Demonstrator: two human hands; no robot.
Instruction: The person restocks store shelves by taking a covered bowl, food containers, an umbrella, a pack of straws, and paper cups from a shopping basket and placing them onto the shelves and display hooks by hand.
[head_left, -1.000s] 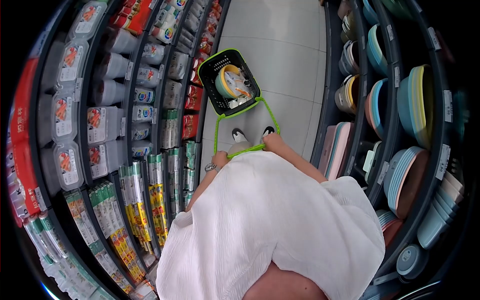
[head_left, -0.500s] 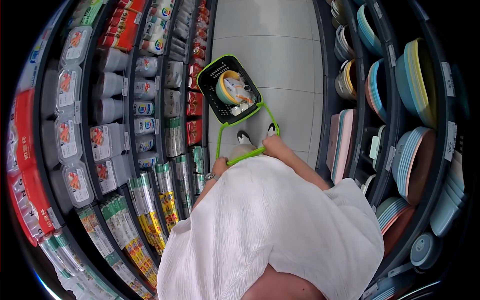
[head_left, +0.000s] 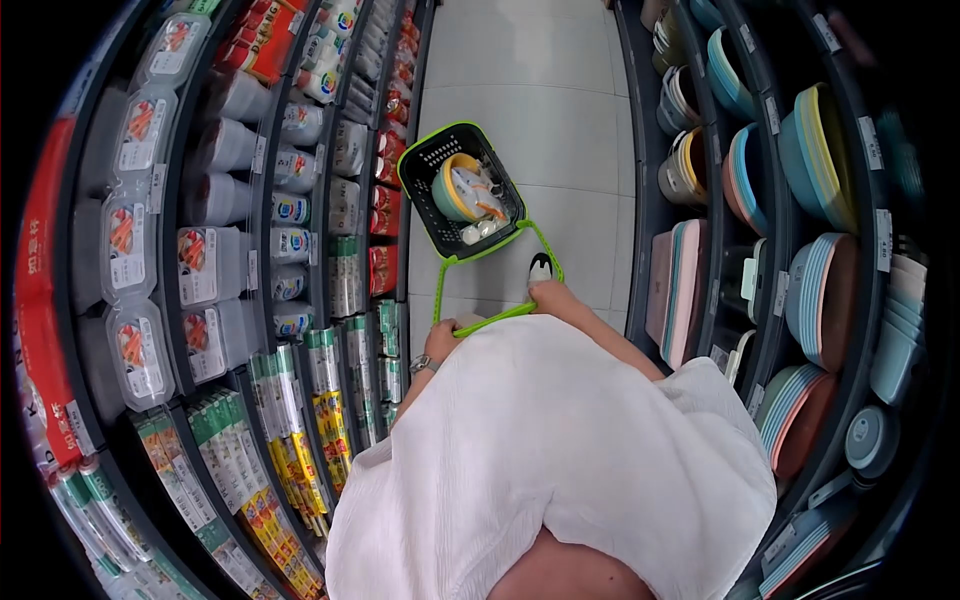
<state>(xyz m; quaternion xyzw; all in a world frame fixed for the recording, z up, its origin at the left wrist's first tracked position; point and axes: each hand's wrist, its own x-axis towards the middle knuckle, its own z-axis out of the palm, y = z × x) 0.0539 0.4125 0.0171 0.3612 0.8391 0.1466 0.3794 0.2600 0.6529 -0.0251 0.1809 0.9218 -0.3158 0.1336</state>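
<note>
Basket: one, black with a green rim (head_left: 420, 195), in front of me on the aisle floor (head_left: 570, 140), between the two shelf rows.
Handle: one, green (head_left: 510, 314), drawn back towards my waist.
Left grip: my left hand (head_left: 442, 338) is closed round the handle's left end; one watch (head_left: 423, 364) on that wrist.
Right grip: my right hand (head_left: 552, 297) is closed round the right end, near the one visible shoe (head_left: 540, 268).
Basket contents: nested bowls (head_left: 445, 195), at least two; a white-and-orange packet (head_left: 478, 190) in them; small pale items (head_left: 480, 232) beside, exact count unclear.
Progress: these goods are already inside, with bare room around them; anything further due cannot be determined.
Right shelves: stacked bowls (head_left: 820, 160), too overlapped to count.
</note>
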